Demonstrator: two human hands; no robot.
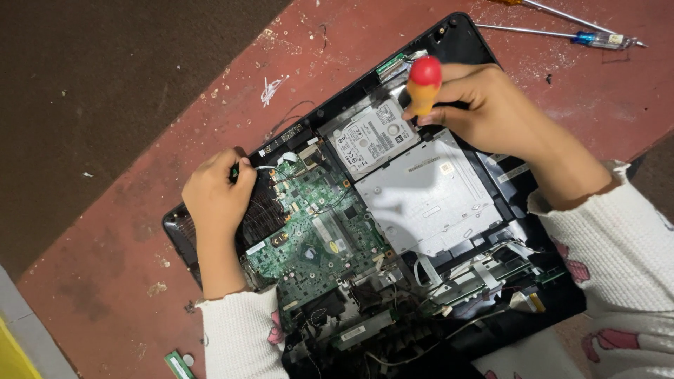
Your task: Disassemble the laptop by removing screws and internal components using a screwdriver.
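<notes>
On red floor: opened laptop (449, 42), boards bare; right hand (491, 112) gripping screwdriver (423, 84) upright beside hard drive (372, 137); left hand (217, 196) pinching small part at heatsink (263, 210); step judged: unscrewing; next needs firm tip seating.

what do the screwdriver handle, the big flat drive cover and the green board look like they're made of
Screwdriver handle in the right hand: looks like glossy plastic, orange with a red cap, with a soft shine.
Flat drive cover: probably thin sheet metal, matte silver-grey with stamped ridges.
Green board beside the left hand: seemingly laminated circuit board, green coated, with small dark chips and metallic contacts.
</notes>
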